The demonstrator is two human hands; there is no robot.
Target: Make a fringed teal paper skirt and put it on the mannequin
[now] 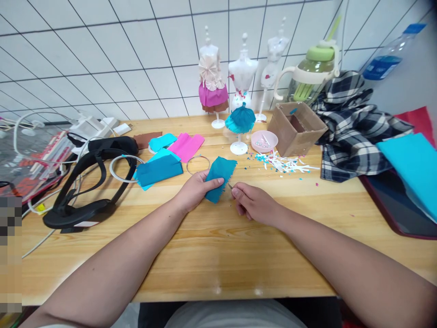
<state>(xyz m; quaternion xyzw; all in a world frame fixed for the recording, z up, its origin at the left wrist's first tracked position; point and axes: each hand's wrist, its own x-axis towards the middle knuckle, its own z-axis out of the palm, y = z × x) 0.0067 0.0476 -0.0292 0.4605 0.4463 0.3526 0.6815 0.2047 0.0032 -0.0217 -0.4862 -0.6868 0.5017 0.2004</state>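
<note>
Between the thumb and fingers of my left hand (194, 192) is a piece of teal crepe paper (221, 169), tilted, with a ragged, fringed right edge. My right hand (254, 203) is closed on a small pointed metal tool (230, 186); its tip pokes out near the paper's fringe, and its kind is hidden by my fingers. Beyond the paper lies a thin ring (198, 165). Folded teal paper (160, 168) and a pink sheet (187, 146) rest to the left. A white mini dress form (243, 68) wearing a teal paper skirt (241, 119) stands behind.
Paper scraps (287, 163) lie by a pink bowl of beads (264, 142) and a cardboard box (297, 130). Two more dress forms stand at the wall. A black headset strap (82, 209) with cables is at left. Plaid cloth (351, 118) and a jug (309, 75) sit at right.
</note>
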